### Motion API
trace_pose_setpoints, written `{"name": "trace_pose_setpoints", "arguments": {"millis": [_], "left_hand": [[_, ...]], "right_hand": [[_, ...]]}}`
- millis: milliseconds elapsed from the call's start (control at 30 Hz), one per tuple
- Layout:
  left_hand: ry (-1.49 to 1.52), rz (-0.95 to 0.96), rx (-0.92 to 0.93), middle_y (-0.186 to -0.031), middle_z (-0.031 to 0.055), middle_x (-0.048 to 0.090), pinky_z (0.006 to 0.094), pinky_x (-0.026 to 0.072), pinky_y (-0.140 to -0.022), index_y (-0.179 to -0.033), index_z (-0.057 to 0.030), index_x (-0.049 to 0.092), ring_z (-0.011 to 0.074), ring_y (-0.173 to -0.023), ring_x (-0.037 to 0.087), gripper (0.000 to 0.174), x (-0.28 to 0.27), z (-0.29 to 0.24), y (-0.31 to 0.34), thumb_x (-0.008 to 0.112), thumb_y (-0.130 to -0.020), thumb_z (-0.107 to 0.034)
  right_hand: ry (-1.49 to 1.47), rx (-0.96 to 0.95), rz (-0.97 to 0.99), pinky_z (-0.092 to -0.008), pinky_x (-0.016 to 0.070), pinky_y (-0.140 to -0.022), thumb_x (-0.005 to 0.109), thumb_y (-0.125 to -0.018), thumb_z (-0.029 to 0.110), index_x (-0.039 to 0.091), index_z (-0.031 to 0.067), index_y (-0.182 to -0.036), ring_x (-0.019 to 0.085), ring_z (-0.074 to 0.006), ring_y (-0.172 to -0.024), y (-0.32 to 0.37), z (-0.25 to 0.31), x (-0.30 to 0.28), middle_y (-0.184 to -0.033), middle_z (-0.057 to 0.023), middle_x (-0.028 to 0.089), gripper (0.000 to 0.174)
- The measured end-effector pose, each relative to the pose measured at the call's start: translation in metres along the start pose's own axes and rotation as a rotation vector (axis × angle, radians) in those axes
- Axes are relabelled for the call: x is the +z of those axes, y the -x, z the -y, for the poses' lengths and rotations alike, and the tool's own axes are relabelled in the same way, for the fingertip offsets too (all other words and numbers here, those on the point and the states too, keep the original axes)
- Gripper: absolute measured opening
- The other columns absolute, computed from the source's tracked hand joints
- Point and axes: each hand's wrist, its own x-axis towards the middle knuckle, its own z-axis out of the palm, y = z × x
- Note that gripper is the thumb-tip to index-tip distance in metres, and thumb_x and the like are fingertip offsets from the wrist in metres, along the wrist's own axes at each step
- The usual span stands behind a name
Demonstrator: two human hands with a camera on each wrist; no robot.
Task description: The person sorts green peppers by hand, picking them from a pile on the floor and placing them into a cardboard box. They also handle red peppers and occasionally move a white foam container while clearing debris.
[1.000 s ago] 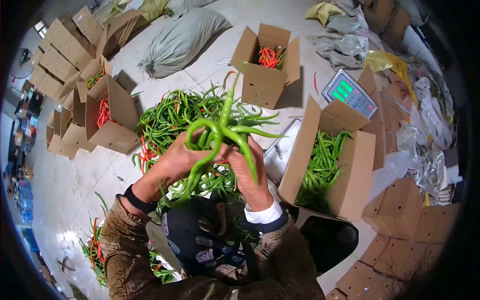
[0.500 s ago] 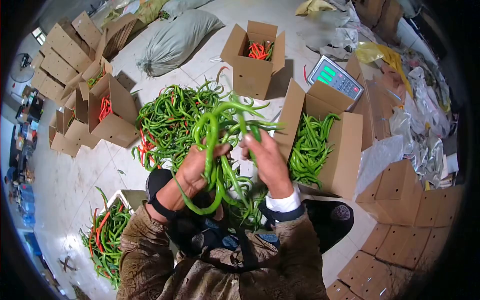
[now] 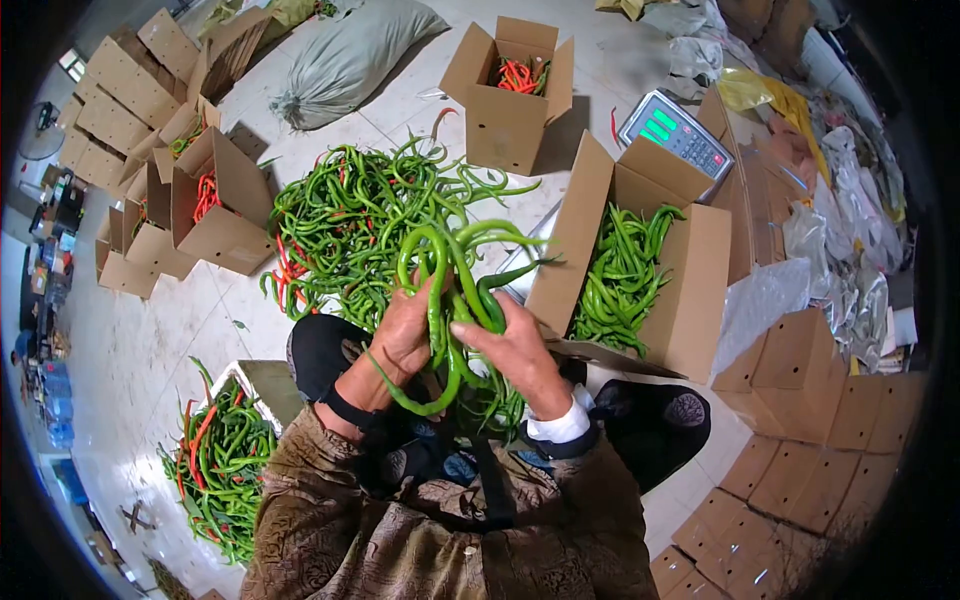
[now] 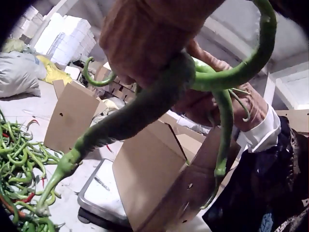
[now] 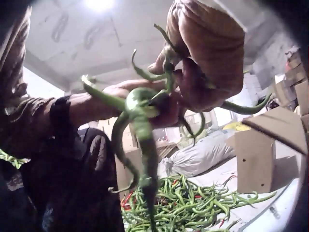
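Note:
Just in front of the lap, my left hand grips a bunch of long, curled green chili peppers. Close beside it my right hand has its fingers curled round several more green peppers, its thumb toward the bunch. Stems and tips stick out past both hands in the head view. In the left wrist view, a thick pepper crosses in front of the left hand. The right wrist view has the right hand next to the left, with peppers hanging below.
A large chili pile lies on the floor ahead. On the right, an open carton of green peppers stands by a scale display. Farther off are a carton with red peppers and a grey sack. A pepper-filled container sits at left.
Both hands came down toward the lap and moved apart, then drew together again, still holding green peppers. The head view has shifted slightly.

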Motion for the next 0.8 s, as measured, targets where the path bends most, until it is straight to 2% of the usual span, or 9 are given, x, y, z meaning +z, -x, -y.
{"name": "trace_pose_setpoints", "arguments": {"millis": [100,267,333,400,500,533,600,733,800], "left_hand": [[0.047,0.04,-0.073,-0.096,0.0008,0.063,0.0286,0.0545,-0.069,-0.119,-0.0055,0.059,0.0128,-0.082,0.061,0.027,-0.004,-0.008,0.005,0.065,-0.095,-0.015],[0.128,0.133,-0.058,-0.097,0.0012,0.062,0.0281,0.0546,-0.067,-0.128,-0.003,0.056,0.0132,-0.082,0.061,0.034,-0.023,-0.002,-0.004,0.063,-0.096,-0.013],[0.065,0.008,-0.052,-0.101,0.0015,0.063,0.0285,0.0547,-0.07,-0.128,-0.0023,0.057,0.013,-0.084,0.061,0.035,-0.01,-0.002,-0.002,0.063,-0.096,-0.014],[0.101,0.05,-0.045,-0.105,0.0023,0.064,0.0278,0.0546,-0.074,-0.125,-0.0033,0.058,0.0128,-0.088,0.062,0.032,-0.032,0.013,-0.013,0.064,-0.096,-0.014],[0.041,0.024,-0.01,-0.105,0.0034,0.063,0.0278,0.0534,-0.08,-0.115,-0.0041,0.059,0.0128,-0.094,0.061,0.022,-0.033,0.017,-0.012,0.064,-0.095,-0.013],[0.042,0.023,-0.011,-0.105,0.0034,0.063,0.0278,0.0534,-0.08,-0.115,-0.0041,0.059,0.0128,-0.094,0.061,0.022,-0.031,0.015,-0.01,0.064,-0.095,-0.013],[0.054,0.039,-0.039,-0.105,0.0039,0.063,0.0285,0.0532,-0.08,-0.116,-0.0038,0.058,0.0131,-0.093,0.061,0.023,-0.027,0.012,-0.007,0.064,-0.095,-0.011],[0.059,0.034,-0.051,-0.105,0.0042,0.062,0.0285,0.0535,-0.079,-0.121,-0.004,0.056,0.0131,-0.093,0.062,0.027,-0.028,0.015,-0.007,0.062,-0.095,-0.009],[0.053,0.109,-0.027,-0.106,0.0024,0.061,0.0286,0.0536,-0.074,-0.121,-0.0055,0.056,0.0127,-0.092,0.061,0.026,-0.029,0.016,-0.011,0.062,-0.096,-0.011]], "right_hand": [[-0.381,0.214,0.13,-0.0233,0.0439,-0.075,0.065,-0.093,0.014,0.06,0.0008,-0.119,0.053,-0.0052,-0.084,0.002,0.026,-0.011,-0.098,0.0004,0.064,0.029],[-0.43,0.218,0.112,-0.0244,0.0446,-0.077,0.067,-0.092,0.015,0.06,0.0016,-0.117,0.053,-0.006,-0.085,-0.003,0.013,-0.009,-0.098,-0.0001,0.064,0.029],[-0.21,0.173,0.065,-0.0211,0.0454,-0.074,0.071,-0.088,0.013,0.059,0.0027,-0.12,0.055,-0.0052,-0.084,-0.008,0.006,0.001,-0.098,0.0017,0.063,0.035],[-0.103,0.16,0.023,-0.0223,0.0481,-0.073,0.075,-0.085,0.01,0.062,0.0017,-0.116,0.057,-0.0048,-0.083,-0.013,-0.006,0.009,-0.096,0.001,0.065,0.035],[0.176,0.065,-0.078,-0.0237,0.0489,-0.07,0.075,-0.083,0.006,0.067,-0.0009,-0.105,0.057,-0.0053,-0.079,-0.021,-0.026,0.016,-0.089,0.0009,0.067,0.024],[0.177,0.067,-0.078,-0.0237,0.0489,-0.07,0.075,-0.083,0.006,0.067,-0.0009,-0.105,0.057,-0.0053,-0.079,-0.022,-0.023,0.016,-0.089,0.0009,0.067,0.024],[0.21,0.069,-0.092,-0.031,0.05,-0.068,0.078,-0.076,0.017,0.067,-0.0001,-0.093,0.063,-0.015,-0.071,-0.024,-0.02,0.014,-0.083,-0.0112,0.068,0.026],[0.312,-0.063,-0.042,-0.0301,0.0494,-0.067,0.076,-0.079,0.015,0.068,-0.0009,-0.097,0.061,-0.0131,-0.072,-0.025,-0.01,0.008,-0.081,-0.007,0.068,0.026],[-0.115,0.17,0.018,-0.0273,0.0478,-0.068,0.073,-0.084,0.013,0.067,-0.0023,-0.101,0.058,-0.0092,-0.076,-0.022,0.005,0.002,-0.087,-0.0015,0.066,0.024]]}}
